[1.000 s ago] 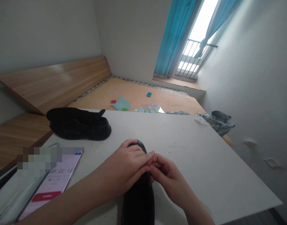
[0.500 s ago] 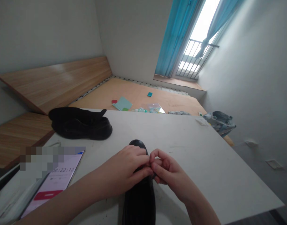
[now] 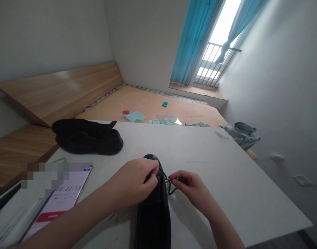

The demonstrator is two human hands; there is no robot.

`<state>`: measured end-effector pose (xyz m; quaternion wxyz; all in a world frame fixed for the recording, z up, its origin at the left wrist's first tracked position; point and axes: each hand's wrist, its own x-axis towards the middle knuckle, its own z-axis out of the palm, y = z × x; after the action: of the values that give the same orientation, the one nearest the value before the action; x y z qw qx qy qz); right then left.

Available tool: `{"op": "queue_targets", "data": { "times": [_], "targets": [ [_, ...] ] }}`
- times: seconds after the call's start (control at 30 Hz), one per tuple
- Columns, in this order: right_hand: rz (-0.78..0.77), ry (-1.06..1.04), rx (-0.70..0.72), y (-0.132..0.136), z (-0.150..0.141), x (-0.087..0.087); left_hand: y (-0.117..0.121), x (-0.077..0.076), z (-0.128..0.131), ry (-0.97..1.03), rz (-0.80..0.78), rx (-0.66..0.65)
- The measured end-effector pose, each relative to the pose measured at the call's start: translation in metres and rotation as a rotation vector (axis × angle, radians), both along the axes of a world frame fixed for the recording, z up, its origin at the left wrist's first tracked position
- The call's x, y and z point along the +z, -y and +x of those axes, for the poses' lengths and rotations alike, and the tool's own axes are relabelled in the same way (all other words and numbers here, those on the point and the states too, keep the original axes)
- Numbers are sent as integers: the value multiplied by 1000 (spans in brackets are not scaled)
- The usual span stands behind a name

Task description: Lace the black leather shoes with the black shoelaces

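Note:
A black shoe [image 3: 153,221] stands on the white table, its toe pointing away from me. My left hand [image 3: 137,181] lies over the shoe's upper from the left, fingers curled in and thumb bent close to them. What its fingertips grip is hidden against the black upper. To the right of the shoe, my right hand [image 3: 188,185] pinches a thin black shoelace [image 3: 170,189] between thumb and forefinger. The lace hangs in a loop from the shoe's right side.
More black footwear [image 3: 89,136] lies at the table's left back. A phone [image 3: 62,200] showing a timer rests at the left front. Beyond the white table [image 3: 200,148] is a bed [image 3: 145,98] with small packets. A bag [image 3: 242,133] sits off the right edge.
My hands have drawn apart: the left moved slightly left, the right moved right. The lace loop now shows between the shoe and my right hand.

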<state>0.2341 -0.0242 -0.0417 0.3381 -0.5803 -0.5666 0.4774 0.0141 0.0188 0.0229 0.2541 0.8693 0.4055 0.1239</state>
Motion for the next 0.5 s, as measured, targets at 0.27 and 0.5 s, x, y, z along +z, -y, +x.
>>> {"op": "queue_targets", "data": {
  "times": [0.27,0.5],
  "targets": [
    [115,187,-43,10,-8,-3,1,-18,14,-26,-28,-41],
    [338,388,-32,21,-20,7,5,-19,20,-139,-6,38]
  ]
}}
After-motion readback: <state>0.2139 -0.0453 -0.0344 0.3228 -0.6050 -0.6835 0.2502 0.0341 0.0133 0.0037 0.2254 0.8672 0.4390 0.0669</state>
